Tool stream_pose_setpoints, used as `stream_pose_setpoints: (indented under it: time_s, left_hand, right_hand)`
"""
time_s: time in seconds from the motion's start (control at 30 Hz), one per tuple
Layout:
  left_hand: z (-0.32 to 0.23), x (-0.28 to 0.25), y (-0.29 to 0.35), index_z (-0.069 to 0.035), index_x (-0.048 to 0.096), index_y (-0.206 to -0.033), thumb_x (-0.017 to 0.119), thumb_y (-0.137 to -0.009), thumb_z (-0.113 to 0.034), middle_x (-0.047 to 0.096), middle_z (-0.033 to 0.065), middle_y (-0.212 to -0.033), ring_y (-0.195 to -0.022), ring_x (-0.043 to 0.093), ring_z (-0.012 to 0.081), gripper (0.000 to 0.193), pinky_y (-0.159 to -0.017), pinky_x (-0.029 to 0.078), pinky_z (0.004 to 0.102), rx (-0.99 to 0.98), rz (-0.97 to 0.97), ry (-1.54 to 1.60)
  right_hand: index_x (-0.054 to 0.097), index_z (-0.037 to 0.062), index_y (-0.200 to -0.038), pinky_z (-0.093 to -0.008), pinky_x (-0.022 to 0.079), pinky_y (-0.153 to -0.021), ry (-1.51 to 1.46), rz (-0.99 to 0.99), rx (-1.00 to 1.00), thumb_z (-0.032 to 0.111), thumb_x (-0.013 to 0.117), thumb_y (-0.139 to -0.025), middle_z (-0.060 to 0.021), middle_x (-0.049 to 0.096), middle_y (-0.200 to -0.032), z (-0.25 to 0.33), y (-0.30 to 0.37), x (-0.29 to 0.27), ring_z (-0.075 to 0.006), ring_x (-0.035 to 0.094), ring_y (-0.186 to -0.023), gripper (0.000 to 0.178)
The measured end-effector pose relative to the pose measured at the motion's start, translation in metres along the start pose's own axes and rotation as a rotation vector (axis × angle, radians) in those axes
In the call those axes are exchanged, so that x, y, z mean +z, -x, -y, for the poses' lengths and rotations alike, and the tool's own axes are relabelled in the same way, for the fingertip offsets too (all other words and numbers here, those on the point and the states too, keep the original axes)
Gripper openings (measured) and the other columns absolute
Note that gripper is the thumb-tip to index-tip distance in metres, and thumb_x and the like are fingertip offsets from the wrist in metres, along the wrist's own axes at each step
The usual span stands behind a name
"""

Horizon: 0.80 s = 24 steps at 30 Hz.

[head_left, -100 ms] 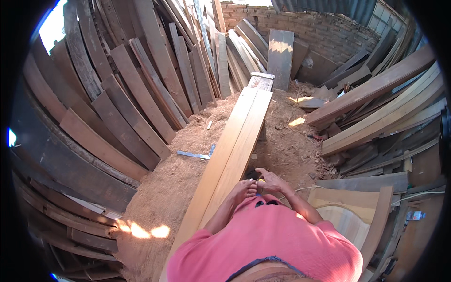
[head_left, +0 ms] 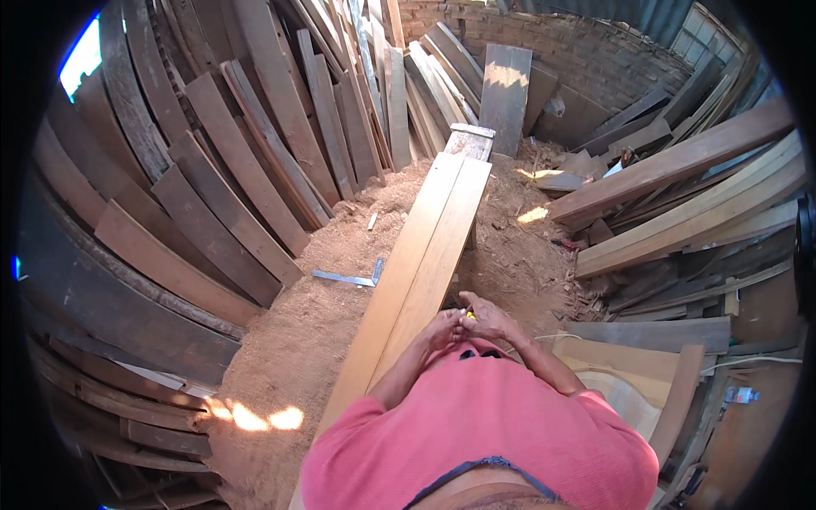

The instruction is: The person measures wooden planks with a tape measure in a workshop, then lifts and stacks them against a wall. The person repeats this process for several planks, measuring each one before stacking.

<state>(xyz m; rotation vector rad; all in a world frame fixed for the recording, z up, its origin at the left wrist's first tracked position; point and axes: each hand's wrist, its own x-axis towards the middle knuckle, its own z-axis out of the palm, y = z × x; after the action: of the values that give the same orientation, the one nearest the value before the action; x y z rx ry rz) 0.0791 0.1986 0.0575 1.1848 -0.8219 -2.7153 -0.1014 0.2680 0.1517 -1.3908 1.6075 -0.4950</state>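
Observation:
Both my hands are together in front of my pink shirt, beside the right edge of two long light-brown planks [head_left: 406,293] that lie side by side. My right hand [head_left: 491,320] is closed around a small yellow thing [head_left: 470,315], mostly covered by the fingers; its kind does not show. Against it, my left hand [head_left: 443,328] has its fingers curled in, and what they grip is hidden. A metal try square [head_left: 347,279] lies on the shavings to the left of the planks.
Wood shavings [head_left: 289,340] cover the ground. Several dark boards [head_left: 246,161] lean along the left. Long beams [head_left: 671,161] are stacked at the right, above a curved wooden panel [head_left: 625,361] and a plastic bottle [head_left: 741,395]. A worn wooden support [head_left: 469,143] stands at the planks' far end.
My hands have moved slightly away from my body and closer together around the yellow thing. The view has shifted a little; the planks and try square look unmoved.

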Motion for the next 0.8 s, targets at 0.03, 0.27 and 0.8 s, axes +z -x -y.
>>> stream_pose_setpoints:
  time_s: [0.03,0.27,0.8]
  left_hand:
    - [-0.016,0.001,-0.011,-0.012,0.059,-0.101,0.057,-0.110,-0.030,0.059,-0.0018,-0.077,-0.057,0.047,0.0072,0.020,-0.051,0.044,0.0232,-0.018,0.035,0.007]
    - [-0.128,-0.023,-0.073,-0.010,0.065,-0.096,0.065,-0.106,-0.028,0.067,-0.0009,-0.081,-0.067,0.060,0.0073,0.021,-0.061,0.053,0.0237,0.014,0.158,-0.226]
    - [-0.151,-0.019,-0.093,-0.024,0.003,-0.170,0.083,-0.064,-0.075,-0.002,0.0341,-0.171,-0.154,-0.007,0.0622,0.142,-0.117,0.004,0.0806,-0.109,-0.695,-1.657]
  right_hand:
    - [0.034,-0.0017,-0.156,-0.0478,0.049,-0.108,0.051,-0.022,0.017,0.035,0.067,-0.092,-0.0319,0.062,-0.134,0.003,-0.008,-0.010,-0.0444,0.061,-0.128,0.080]
    - [0.040,0.0012,-0.154,-0.0464,0.051,-0.105,-0.144,-0.073,0.088,0.034,0.066,-0.093,-0.0289,0.067,-0.129,-0.011,-0.067,-0.078,-0.0406,0.066,-0.121,0.074]
    - [0.072,0.0011,-0.115,-0.0410,0.056,-0.083,0.006,-0.083,0.180,0.033,0.064,-0.094,-0.0158,0.074,-0.096,-0.080,-0.138,-0.129,-0.0261,0.072,-0.091,0.039]
